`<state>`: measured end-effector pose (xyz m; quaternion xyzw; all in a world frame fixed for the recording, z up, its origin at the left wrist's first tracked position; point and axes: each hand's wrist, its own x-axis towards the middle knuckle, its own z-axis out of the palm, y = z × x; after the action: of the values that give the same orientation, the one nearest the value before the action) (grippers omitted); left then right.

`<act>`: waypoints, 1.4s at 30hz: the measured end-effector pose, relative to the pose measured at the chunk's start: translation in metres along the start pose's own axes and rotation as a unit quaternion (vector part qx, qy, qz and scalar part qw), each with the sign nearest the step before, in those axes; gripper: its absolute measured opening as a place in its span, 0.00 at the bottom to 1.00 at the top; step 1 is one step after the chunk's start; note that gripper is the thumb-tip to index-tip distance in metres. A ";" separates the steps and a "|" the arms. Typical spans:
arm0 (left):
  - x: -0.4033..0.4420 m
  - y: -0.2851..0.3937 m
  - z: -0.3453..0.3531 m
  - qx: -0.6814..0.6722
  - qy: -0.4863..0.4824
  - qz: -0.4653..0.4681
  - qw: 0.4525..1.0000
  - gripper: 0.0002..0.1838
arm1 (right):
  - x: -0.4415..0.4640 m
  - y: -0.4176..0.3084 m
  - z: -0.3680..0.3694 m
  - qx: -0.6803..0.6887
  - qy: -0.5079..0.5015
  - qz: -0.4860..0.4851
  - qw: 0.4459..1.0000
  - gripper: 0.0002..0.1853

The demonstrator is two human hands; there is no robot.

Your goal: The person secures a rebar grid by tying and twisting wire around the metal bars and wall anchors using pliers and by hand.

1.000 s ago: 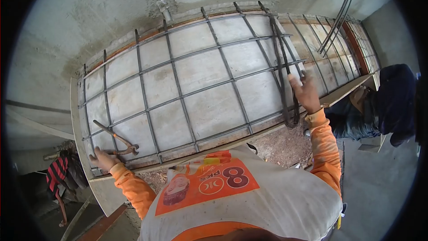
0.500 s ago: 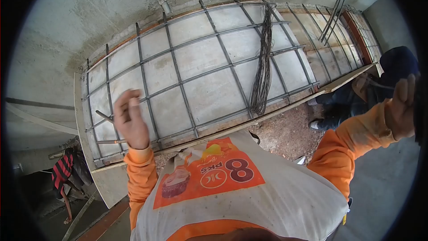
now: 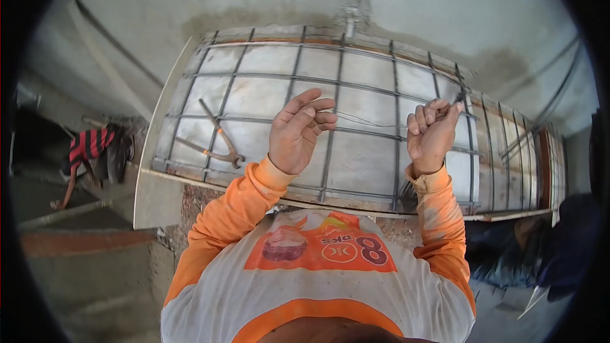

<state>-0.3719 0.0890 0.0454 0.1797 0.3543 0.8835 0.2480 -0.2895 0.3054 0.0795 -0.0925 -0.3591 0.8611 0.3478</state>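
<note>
My left hand [image 3: 295, 132] is raised over the rebar grid [image 3: 340, 82], its fingers half curled and the thumb against them. From its fingertips a thin length of tie wire [image 3: 372, 122] runs across to my right hand [image 3: 433, 133]. My right hand is closed around the wire, its fingers folded in. Behind that hand and forearm lies a dark bundle of tie wire [image 3: 407, 198], mostly hidden. To the left of my left hand, a pair of pincers [image 3: 225, 149] with worn orange marks on its handles rests on the grid.
Wooden formwork edging [image 3: 330, 209] runs along the near side of the grid. Upright bars [image 3: 546, 101] slant at the right. A co-worker in dark clothing [image 3: 565, 248] is close by at the right; another person in a striped shirt [image 3: 92, 146] bends down at the far left.
My view has swung left. My right hand has come in from the far right over the grid, and a wire now spans both hands. The pincers, partly hidden behind my left hand before, are now exposed.
</note>
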 end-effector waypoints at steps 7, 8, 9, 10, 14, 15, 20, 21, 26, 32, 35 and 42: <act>-0.005 -0.007 -0.010 -0.043 0.040 0.030 0.998 0.12 | 0.006 0.038 -0.035 -0.122 0.034 0.182 0.975 0.27; -0.004 -0.007 -0.011 -0.045 0.069 0.035 0.996 0.10 | 0.002 0.030 -0.047 -0.127 0.031 0.185 0.974 0.27; -0.001 -0.004 -0.014 -0.045 0.097 0.041 0.993 0.09 | -0.004 0.022 -0.058 -0.357 -0.088 0.205 0.907 0.26; 0.001 -0.001 -0.017 -0.047 0.100 0.048 0.993 0.09 | -0.010 0.014 -0.066 -0.560 -0.202 0.209 0.776 0.25; 0.011 0.013 -0.029 -0.007 0.158 0.095 0.983 0.06 | -0.028 -0.041 -0.073 -0.713 -0.402 0.217 0.531 0.25; 0.013 0.015 -0.030 0.008 0.170 0.108 0.979 0.06 | -0.030 -0.048 -0.083 -0.713 -0.408 0.214 0.529 0.25; 0.030 0.018 -0.024 0.056 0.188 0.160 0.967 0.07 | -0.019 -0.072 -0.088 -0.779 -0.355 0.169 0.488 0.20; 0.033 0.018 -0.020 0.032 0.185 0.165 0.968 0.08 | -0.013 -0.074 -0.075 -0.795 -0.349 0.153 0.473 0.15; 0.047 0.047 0.019 0.094 0.104 0.182 0.973 0.10 | 0.014 -0.067 0.015 -0.659 -0.371 -0.215 0.618 0.11; 0.042 0.076 0.056 0.315 0.007 0.120 0.942 0.15 | 0.039 -0.040 0.121 -0.493 -0.438 -0.454 0.599 0.18; 0.039 0.080 0.048 0.463 -0.033 0.224 0.857 0.10 | 0.049 -0.030 0.142 -0.504 -0.482 -0.500 0.514 0.17; 0.028 0.100 0.047 0.620 -0.033 0.261 0.739 0.07 | 0.059 -0.014 0.138 -0.506 -0.516 -0.430 0.541 0.08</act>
<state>-0.4026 0.0679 0.1534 0.4083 0.7548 0.4918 -0.1472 -0.3823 0.2747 0.1943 0.3726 -0.8495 0.1825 0.3260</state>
